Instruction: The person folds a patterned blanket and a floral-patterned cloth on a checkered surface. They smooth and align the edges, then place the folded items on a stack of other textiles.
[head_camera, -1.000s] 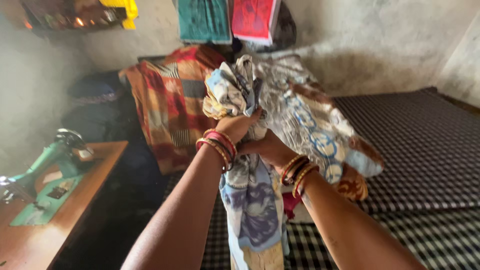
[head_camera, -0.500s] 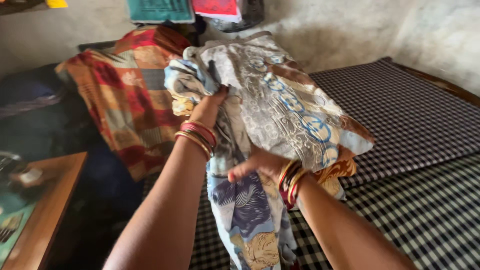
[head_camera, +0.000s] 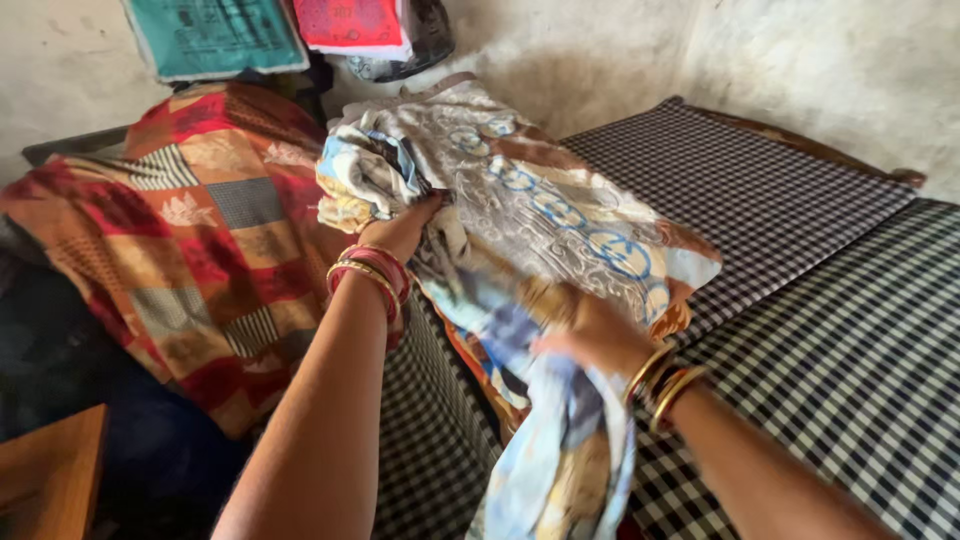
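Lower now than half a second ago, the right hand (head_camera: 590, 335) is blurred against the cloth (head_camera: 540, 215); its grip cannot be told. Left hand (head_camera: 405, 232) clutches the bunched top. Cream, blue and brown print, draped above the checked bed (head_camera: 850, 340).

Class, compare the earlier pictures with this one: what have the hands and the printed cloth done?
The right hand has dropped away from the left hand, sliding down the printed cloth, which now spreads lower over the checked bedding. The left hand still grips the bunched top; the patchwork blanket stays put.
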